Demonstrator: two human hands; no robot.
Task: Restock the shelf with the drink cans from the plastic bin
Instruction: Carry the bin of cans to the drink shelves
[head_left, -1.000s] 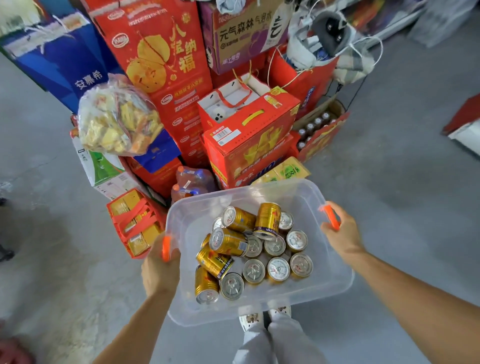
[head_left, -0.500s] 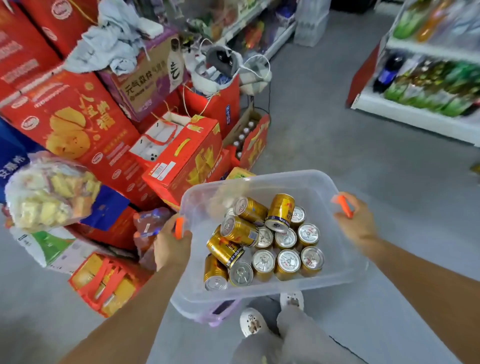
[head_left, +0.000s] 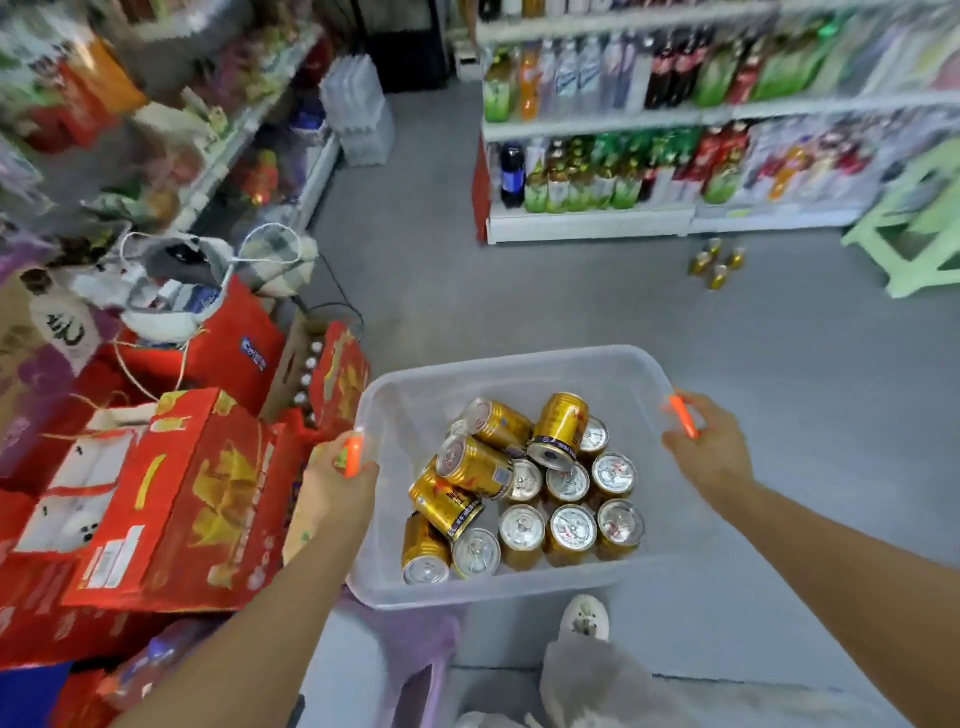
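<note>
Gripping plastic bin (head_left: 519, 592) w/ drink cans (head_left: 524, 493) btwn both hands: left hand (head_left: 337, 483), right hand (head_left: 709, 447).

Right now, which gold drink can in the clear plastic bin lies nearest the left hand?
The tipped gold can at the pile's left edge, lying on its side toward the left hand.

Shelf (head_left: 727, 114) bottle labels blurred, unreadable.

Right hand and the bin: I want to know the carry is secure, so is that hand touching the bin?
Touching. The head view shows the right hand with its fingers curled round the orange handle on the bin rim, no gap visible.
</note>
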